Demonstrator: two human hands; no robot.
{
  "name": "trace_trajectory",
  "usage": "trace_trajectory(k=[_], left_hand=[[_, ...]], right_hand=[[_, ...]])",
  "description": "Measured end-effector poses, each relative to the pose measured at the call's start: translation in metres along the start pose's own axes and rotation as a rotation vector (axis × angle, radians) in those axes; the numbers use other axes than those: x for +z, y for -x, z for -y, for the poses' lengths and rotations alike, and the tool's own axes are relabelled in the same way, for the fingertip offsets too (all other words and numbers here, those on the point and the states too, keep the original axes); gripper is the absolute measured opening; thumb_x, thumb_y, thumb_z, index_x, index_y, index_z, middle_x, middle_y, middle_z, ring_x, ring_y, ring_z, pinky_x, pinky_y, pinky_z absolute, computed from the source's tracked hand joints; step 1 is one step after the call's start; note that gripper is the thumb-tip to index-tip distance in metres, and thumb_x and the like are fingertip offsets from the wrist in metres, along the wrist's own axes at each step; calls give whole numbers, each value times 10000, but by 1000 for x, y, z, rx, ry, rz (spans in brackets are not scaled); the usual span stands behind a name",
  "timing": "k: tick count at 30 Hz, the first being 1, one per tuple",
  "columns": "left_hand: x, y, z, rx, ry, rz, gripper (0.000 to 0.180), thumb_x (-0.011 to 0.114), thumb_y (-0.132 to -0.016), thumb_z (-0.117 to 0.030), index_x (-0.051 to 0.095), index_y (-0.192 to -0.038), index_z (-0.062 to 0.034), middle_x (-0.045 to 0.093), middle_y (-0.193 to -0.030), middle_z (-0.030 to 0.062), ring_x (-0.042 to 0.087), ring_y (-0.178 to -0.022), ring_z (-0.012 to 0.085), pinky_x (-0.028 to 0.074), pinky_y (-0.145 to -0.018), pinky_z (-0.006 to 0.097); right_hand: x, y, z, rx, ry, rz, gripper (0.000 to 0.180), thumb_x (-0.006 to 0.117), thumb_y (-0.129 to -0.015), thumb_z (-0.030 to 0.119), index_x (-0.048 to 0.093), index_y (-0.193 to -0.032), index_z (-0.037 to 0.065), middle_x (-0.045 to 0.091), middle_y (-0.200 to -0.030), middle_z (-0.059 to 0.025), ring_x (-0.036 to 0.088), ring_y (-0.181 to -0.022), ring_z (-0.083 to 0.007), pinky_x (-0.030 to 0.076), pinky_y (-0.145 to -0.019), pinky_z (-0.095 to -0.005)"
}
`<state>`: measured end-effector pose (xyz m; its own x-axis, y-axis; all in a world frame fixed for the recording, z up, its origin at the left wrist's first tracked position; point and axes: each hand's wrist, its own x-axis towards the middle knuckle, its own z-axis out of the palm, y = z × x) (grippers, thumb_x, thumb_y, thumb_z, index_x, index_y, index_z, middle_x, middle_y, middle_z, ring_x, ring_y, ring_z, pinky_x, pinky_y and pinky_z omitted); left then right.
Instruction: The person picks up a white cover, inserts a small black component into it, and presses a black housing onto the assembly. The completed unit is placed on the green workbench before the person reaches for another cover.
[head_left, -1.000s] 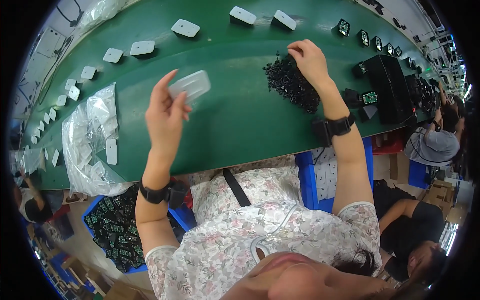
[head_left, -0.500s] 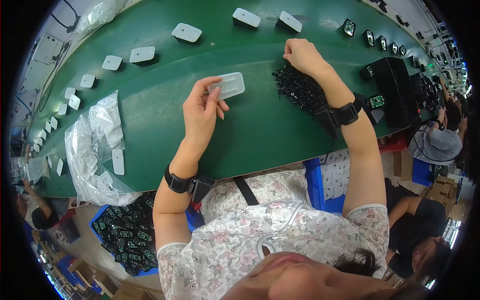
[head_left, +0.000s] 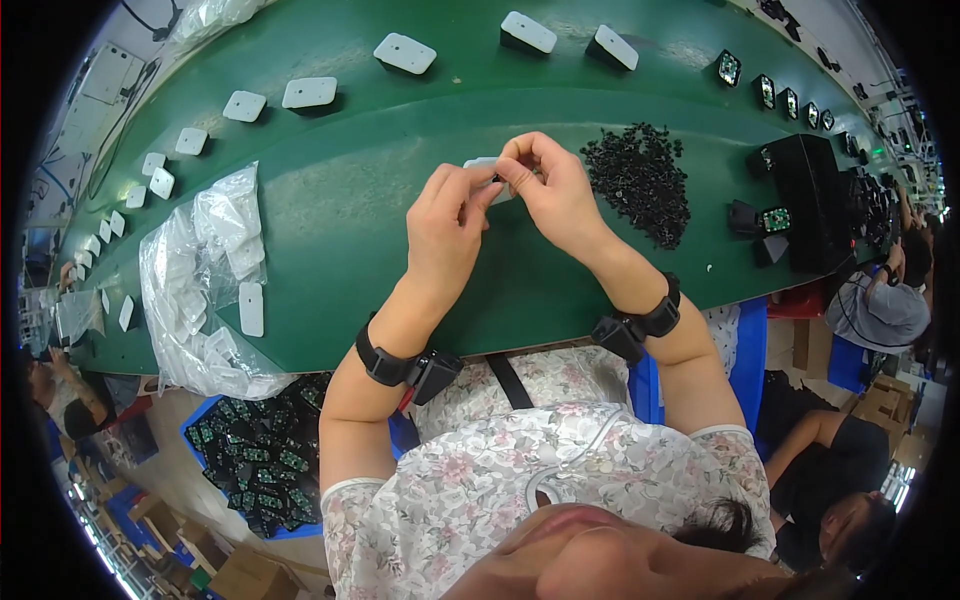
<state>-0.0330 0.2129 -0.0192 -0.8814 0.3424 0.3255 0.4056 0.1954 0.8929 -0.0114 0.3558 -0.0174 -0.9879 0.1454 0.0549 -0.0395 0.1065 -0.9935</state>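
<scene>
Factory line: green conveyor belt (head_left: 420, 130)

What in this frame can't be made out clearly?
Head view only:
- White plastic piece: mostly covered by the left hand and right hand; its shape is unclear.
- Whatever the fingertips pinch: too small.
- Pile of black parts: single pieces too small.
- Blue bin: partly under the green table.

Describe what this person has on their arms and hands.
Both forearms are bare and the hands are gloveless. The left hand has a black strap around the wrist, carrying a small black boxy device with a bit of red beside it. The right hand has a matching black strap with a similar black device. Short sleeves of a pale floral top end near the shoulders.
</scene>
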Motion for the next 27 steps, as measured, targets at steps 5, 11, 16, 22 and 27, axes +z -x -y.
trace_trajectory(k=[5,11,16,22,27], left_hand=[[-3,1,5,103,-108,-56,118,617,-789,33,617,-886,-33,531,-754,93,557,-567,223,457,-489,305],[-5,0,4,261,-294,-53,148,628,-765,26,616,-891,-52,523,-751,90,567,-595,251,459,-505,333],[-6,2,5,337,-338,-35,216,620,-780,30,608,-975,-64,540,-774,80,589,-612,205,461,-500,303],[-3,2,0,-259,465,-18,248,555,-853,43,532,-1100,31,616,-900,94,629,-728,140,539,-633,263],[-10,1,1,-495,634,82,179,506,-903,-2,518,-1061,81,627,-886,129,655,-784,183,537,-731,277]], right_hand=[[2,3,6,19,-69,11,118,604,-874,105,546,-896,5,557,-803,0,496,-700,-52,420,-607,-191],[-12,5,21,79,141,63,135,632,-861,133,568,-878,16,565,-749,8,498,-619,-45,408,-551,-183],[-20,4,25,316,-93,203,125,637,-855,125,577,-873,17,569,-745,11,508,-611,-37,396,-529,-172],[-15,8,18,88,23,56,117,620,-859,99,572,-871,-7,570,-793,-12,516,-639,-62,422,-563,-192],[-9,9,18,-165,272,-2,108,610,-856,78,565,-875,-18,553,-808,-45,516,-655,-101,430,-580,-233]])
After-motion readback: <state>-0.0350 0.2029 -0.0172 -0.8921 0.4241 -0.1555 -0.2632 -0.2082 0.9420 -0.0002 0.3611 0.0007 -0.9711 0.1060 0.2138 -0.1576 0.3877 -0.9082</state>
